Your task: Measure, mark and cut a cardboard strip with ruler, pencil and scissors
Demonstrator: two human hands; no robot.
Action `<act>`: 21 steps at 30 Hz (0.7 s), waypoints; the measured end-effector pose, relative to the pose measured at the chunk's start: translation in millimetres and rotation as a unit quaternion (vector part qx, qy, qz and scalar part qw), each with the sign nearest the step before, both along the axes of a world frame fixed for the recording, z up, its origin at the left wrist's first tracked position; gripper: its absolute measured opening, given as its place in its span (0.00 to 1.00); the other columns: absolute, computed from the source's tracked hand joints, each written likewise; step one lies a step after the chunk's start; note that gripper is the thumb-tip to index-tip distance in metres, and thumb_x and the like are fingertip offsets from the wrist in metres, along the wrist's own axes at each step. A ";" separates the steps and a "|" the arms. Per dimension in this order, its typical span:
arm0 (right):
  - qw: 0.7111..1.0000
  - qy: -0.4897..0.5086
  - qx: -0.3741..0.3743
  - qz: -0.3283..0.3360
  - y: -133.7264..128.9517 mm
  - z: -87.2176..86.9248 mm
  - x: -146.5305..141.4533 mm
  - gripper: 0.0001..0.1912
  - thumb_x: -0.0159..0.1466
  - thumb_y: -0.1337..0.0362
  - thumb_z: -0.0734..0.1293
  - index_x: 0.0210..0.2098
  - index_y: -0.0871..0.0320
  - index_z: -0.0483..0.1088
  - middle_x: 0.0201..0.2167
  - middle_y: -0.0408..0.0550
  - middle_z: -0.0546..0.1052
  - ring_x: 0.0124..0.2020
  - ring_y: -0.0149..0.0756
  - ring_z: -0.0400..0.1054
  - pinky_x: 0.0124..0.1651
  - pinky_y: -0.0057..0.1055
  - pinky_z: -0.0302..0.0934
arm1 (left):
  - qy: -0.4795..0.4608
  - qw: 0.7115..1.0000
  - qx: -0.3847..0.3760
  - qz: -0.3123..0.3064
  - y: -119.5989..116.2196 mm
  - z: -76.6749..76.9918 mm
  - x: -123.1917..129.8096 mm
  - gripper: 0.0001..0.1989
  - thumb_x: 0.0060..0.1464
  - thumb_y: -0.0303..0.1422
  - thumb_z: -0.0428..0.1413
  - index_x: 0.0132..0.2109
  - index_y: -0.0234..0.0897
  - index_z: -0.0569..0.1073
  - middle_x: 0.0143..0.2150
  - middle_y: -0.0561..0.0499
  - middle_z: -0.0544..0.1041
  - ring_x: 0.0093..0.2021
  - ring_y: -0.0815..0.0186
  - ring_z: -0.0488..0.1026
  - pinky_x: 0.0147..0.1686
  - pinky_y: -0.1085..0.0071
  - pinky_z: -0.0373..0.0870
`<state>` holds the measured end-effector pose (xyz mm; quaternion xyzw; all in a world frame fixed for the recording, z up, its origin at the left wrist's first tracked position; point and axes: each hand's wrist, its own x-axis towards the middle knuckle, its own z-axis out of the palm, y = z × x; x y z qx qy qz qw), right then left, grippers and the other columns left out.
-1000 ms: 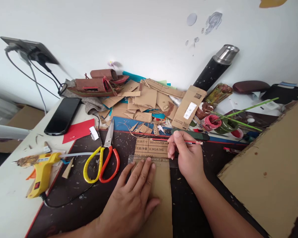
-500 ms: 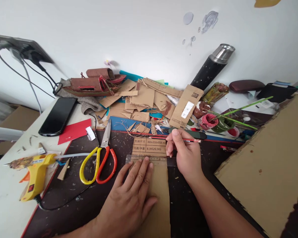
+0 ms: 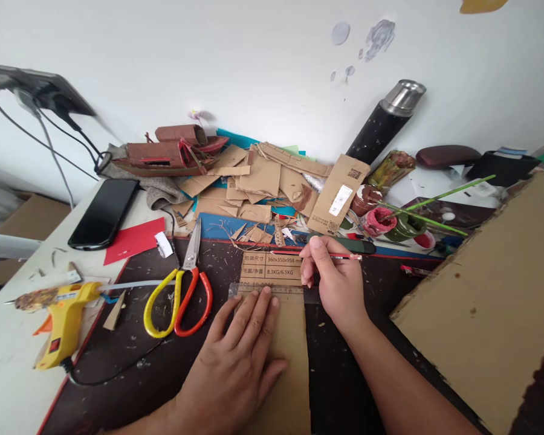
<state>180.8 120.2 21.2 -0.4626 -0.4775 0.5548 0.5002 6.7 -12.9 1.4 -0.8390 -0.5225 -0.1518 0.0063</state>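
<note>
A strip of brown cardboard (image 3: 290,362) with printed text lies on the dark mat. Across it rests a clear ruler (image 3: 294,294). My left hand (image 3: 240,350) lies flat on both, fingers spread, fingertips on the ruler. My right hand (image 3: 335,281) is closed around a thin red pencil (image 3: 288,252), just above the ruler's right end; the pencil points left over the printed part. Left of the strip lie scissors (image 3: 190,260) with one yellow and one red handle, their blades pointing away.
A yellow glue gun (image 3: 68,320) and a black phone (image 3: 103,212) are at the left. Cardboard scraps (image 3: 263,175) and a model boat (image 3: 158,158) sit at the back. Paint jars (image 3: 381,221), a flask (image 3: 385,121) and a large cardboard sheet (image 3: 485,296) stand right.
The whole view has shifted slightly. My right hand with the pencil has moved a little to the left; my left hand stays on the ruler.
</note>
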 end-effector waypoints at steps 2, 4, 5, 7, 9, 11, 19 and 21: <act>1.000 0.000 0.001 0.001 -0.3 -0.2 0.0 0.27 0.69 0.38 0.74 0.30 0.56 0.75 0.15 0.39 0.71 0.17 0.30 0.65 0.21 0.25 0.59 | 0.001 1.000 0.001 -0.001 0.9 0.2 0.2 0.33 0.78 0.51 0.46 0.71 0.27 0.72 0.74 0.37 0.72 0.69 0.50 0.69 0.69 0.50 0.55; 1.000 -0.001 0.001 0.000 -0.7 -0.3 -0.2 0.27 0.69 0.38 0.74 0.30 0.56 0.75 0.15 0.39 0.71 0.16 0.30 0.64 0.21 0.25 0.59 | 0.005 1.000 0.001 -0.001 1.7 0.9 0.2 0.33 0.78 0.51 0.46 0.71 0.27 0.72 0.74 0.37 0.73 0.69 0.50 0.69 0.69 0.50 0.55; 1.000 -0.002 0.000 -0.001 -0.9 -0.3 -0.3 0.27 0.69 0.38 0.74 0.30 0.56 0.75 0.15 0.39 0.71 0.16 0.30 0.64 0.21 0.25 0.58 | 0.009 1.000 0.002 -0.004 1.9 1.3 0.1 0.33 0.78 0.50 0.46 0.71 0.27 0.72 0.74 0.37 0.73 0.69 0.50 0.69 0.69 0.50 0.55; 1.000 -0.004 -0.001 -0.001 -1.2 -0.3 -0.5 0.27 0.68 0.38 0.74 0.29 0.56 0.75 0.15 0.39 0.71 0.16 0.30 0.64 0.21 0.25 0.58 | 0.017 1.000 0.003 -0.007 1.9 2.0 -0.4 0.33 0.78 0.50 0.45 0.71 0.26 0.72 0.74 0.36 0.72 0.69 0.49 0.69 0.69 0.50 0.55; 1.000 -0.003 -0.002 0.000 -1.3 -0.2 -0.7 0.27 0.68 0.38 0.74 0.29 0.55 0.75 0.15 0.39 0.71 0.16 0.30 0.64 0.20 0.25 0.58 | 0.020 1.000 0.006 -0.008 1.5 2.5 -0.9 0.33 0.78 0.50 0.45 0.71 0.26 0.72 0.74 0.36 0.73 0.69 0.49 0.69 0.69 0.50 0.56; 1.000 -0.003 -0.004 0.002 -1.4 0.1 -0.8 0.27 0.68 0.38 0.74 0.29 0.55 0.75 0.15 0.40 0.71 0.16 0.31 0.64 0.20 0.26 0.58 | 0.024 1.000 0.008 -0.008 1.3 2.7 -1.3 0.33 0.78 0.51 0.45 0.71 0.27 0.72 0.74 0.37 0.73 0.69 0.49 0.69 0.69 0.50 0.56; 1.000 -0.015 0.008 0.010 -2.2 1.0 -0.7 0.27 0.70 0.38 0.73 0.29 0.56 0.75 0.15 0.40 0.71 0.16 0.31 0.64 0.21 0.26 0.58 | 0.037 0.999 0.009 -0.012 2.3 3.8 -1.3 0.33 0.78 0.51 0.45 0.71 0.27 0.72 0.74 0.37 0.72 0.70 0.49 0.68 0.70 0.51 0.55; 1.000 -0.015 0.009 0.013 -2.2 1.2 -0.7 0.27 0.70 0.39 0.73 0.29 0.56 0.75 0.16 0.40 0.71 0.17 0.31 0.64 0.21 0.26 0.58 | 0.032 0.999 0.009 -0.010 2.1 3.9 -1.0 0.33 0.78 0.51 0.44 0.71 0.27 0.72 0.74 0.37 0.72 0.70 0.50 0.68 0.70 0.51 0.55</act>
